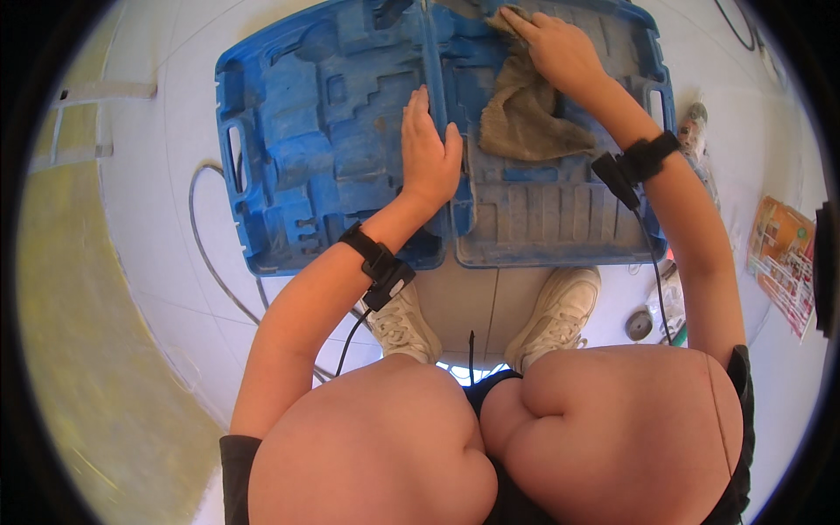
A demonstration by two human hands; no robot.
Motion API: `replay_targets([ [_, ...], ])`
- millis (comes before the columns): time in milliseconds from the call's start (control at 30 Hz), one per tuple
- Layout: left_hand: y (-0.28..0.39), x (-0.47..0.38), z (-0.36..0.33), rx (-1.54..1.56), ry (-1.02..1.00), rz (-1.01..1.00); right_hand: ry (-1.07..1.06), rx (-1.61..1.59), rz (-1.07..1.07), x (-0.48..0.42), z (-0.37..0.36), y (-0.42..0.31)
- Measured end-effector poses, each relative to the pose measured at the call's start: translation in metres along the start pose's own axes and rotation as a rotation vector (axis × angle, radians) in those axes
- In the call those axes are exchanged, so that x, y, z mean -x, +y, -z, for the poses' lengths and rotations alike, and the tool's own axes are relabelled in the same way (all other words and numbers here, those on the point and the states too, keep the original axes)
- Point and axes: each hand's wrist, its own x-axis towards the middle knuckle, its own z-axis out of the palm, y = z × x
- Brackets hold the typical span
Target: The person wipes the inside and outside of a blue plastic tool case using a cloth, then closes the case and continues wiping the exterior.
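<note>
A blue moulded plastic tool case [289,111] lies spread open on the floor before me, its two halves side by side. Its recesses hold no tools, and brown dust coats much of the right half. My left hand [430,154] rests on the case by the hinge line, thumb apart from the fingers, holding nothing. Over the far part of the right half, my right hand [566,58] presses a brown cloth [525,125] with its fingers. The rest of the cloth hangs crumpled toward me across the dusty recesses.
My shoes [558,312] stand just below the case's near edge. A dark cable [197,216] curves along the left. To the right lie a power tool [694,128], a round grey disc [638,325] and an orange packet [784,243]. A yellowish surface [85,295] covers the far left.
</note>
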Motion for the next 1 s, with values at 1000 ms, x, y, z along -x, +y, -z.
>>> replay_targets([
  [1000, -0.008, -0.125, -0.022, -0.403, 0.107, -0.3, -0.015, 0.017, -0.068, -0.051, -0.012, 0.017],
])
